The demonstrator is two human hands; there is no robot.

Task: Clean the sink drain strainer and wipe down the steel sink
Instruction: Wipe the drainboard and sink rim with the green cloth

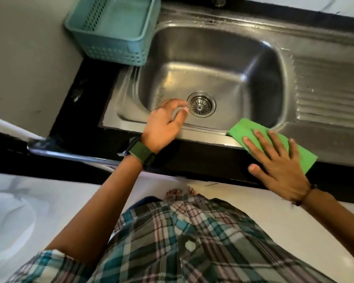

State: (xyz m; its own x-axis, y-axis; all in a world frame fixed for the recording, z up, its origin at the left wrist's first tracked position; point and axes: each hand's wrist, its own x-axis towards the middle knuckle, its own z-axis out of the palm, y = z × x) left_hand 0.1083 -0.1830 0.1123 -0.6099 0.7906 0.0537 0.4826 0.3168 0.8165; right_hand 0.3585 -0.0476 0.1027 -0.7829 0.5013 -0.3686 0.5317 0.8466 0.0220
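The steel sink [213,58] fills the upper middle, with its round drain strainer [201,104] seated in the basin floor. My left hand [164,123] hovers over the sink's front rim, fingers curled and apart, fingertips just left of the strainer and holding nothing. A folded green cloth [249,131] lies across the front right rim of the sink. My right hand [278,166] rests flat on the cloth with its fingers spread.
A teal plastic basket [114,31] stands on the counter at the sink's back left corner. The ribbed drainboard [325,88] extends to the right. A black counter edge [192,158] runs along the front. A tap base shows at the top.
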